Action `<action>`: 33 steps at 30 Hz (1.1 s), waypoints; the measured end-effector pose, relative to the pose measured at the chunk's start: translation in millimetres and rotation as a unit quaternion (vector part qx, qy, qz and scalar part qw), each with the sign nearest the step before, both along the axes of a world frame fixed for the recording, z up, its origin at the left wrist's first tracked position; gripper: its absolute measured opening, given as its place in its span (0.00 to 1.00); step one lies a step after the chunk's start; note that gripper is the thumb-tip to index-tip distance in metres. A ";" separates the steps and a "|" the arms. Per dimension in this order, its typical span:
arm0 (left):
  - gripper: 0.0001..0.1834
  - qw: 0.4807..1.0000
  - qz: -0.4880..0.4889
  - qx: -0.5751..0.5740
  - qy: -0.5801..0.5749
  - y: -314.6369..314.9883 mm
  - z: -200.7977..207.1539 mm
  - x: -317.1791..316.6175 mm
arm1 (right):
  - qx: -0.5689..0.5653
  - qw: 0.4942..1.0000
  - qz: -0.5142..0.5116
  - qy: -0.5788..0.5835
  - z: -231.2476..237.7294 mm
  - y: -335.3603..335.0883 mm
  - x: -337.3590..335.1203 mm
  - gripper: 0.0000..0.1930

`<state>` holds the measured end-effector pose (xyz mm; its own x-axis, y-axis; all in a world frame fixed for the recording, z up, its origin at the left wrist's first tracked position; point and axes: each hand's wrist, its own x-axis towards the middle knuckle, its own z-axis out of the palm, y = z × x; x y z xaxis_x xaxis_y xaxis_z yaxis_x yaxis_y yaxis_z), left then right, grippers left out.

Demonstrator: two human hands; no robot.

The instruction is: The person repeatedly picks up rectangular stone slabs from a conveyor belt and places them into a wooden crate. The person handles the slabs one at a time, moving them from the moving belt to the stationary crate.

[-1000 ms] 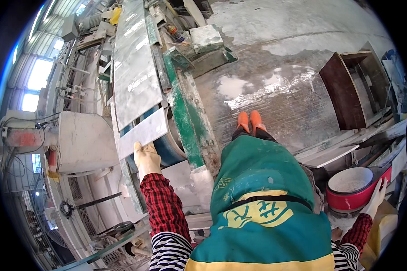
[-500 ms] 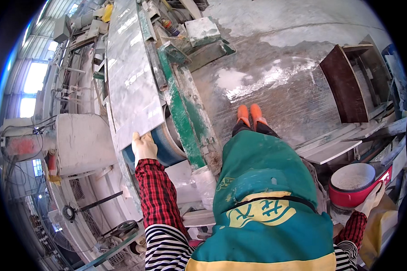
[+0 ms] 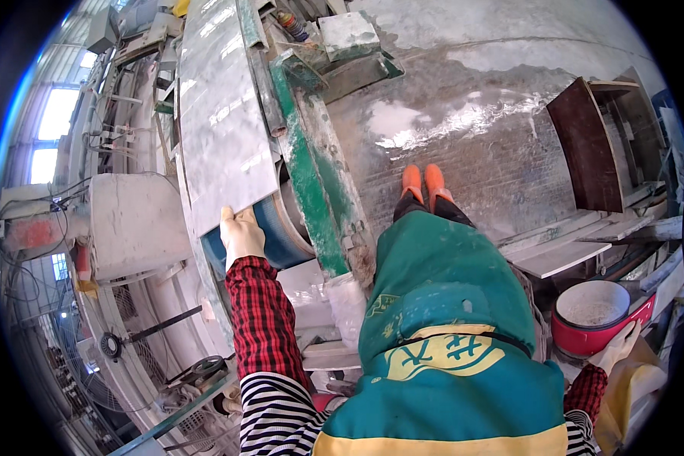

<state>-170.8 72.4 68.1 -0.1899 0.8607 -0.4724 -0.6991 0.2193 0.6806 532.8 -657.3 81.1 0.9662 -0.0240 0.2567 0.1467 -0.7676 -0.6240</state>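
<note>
My left hand, in a pale glove, grips the near edge of a long, polished pale grey stone slab. The slab lies on a conveyor and overhangs the blue belt that curves round the end roller. Down at the right, my gloved right hand has its fingers stretched out beside the red outer side of a round bucket. Whether it touches the bucket I cannot tell. Nothing shows in that hand.
A green steel frame runs along the conveyor's right side. Wet concrete floor stretches ahead of my orange boots. A brown panelled box and pale flat boards are at the right. A whitish machine housing stands left.
My right hand has drawn slightly down and back along the bucket's side. My left hand stays at the slab's edge. The whole view has shifted a little.
</note>
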 end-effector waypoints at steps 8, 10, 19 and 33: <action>0.17 0.727 -0.155 0.037 0.668 3.6 -1.5 3.0 | -0.065 0.997 -0.003 -0.035 1.9 -12.0 -19.8 0.26; 0.13 0.076 -0.318 0.114 0.938 6.4 -11.5 1.5 | 0.006 0.999 -0.027 -0.035 13.2 -2.6 -45.4 0.25; 0.09 0.472 -0.232 0.264 0.809 -53.1 33.3 178.7 | -0.194 0.956 -0.052 -0.216 51.2 87.6 -69.1 0.13; 0.10 0.463 -0.314 0.367 0.743 -157.9 62.1 310.4 | -0.178 0.942 -0.049 -0.281 61.9 85.7 -86.4 0.13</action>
